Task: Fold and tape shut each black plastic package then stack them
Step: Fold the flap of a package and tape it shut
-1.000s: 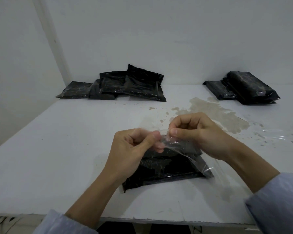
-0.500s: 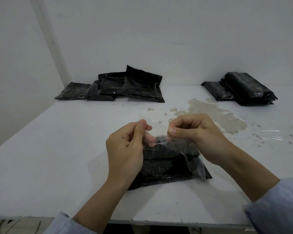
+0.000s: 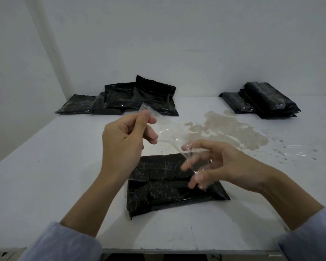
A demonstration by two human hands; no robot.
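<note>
Tape [image 3: 167, 132], a clear strip, hangs stretched in the air above the folded black package [image 3: 169, 185], which lies on the white table [image 3: 45, 166] at the near middle, just below both hands. The left hand [image 3: 124, 140] pinches the strip's upper end between thumb and forefinger, at about ten o'clock from the package. The right hand [image 3: 220, 162], at two o'clock, has its fingers spread and loosely curved; the strip's lower end seems stuck to the fingertips, though I cannot tell whether any of them actually pinch it.

Risks, as I judge them: the loose film could fold and stick to itself, or cling to the right fingers and pull askew when pressed down; and with neither hand on the package, its flap may spring open before the tape lands.

Farther out, a heap of unfolded packages [image 3: 132, 98] sits at eleven o'clock against the wall, and a finished stack [image 3: 265, 100] at one o'clock. A brownish stain [image 3: 230, 129] marks the tabletop between, and more clear film [image 3: 294, 149] lies at three o'clock. Nothing blocks the way down to the package.
</note>
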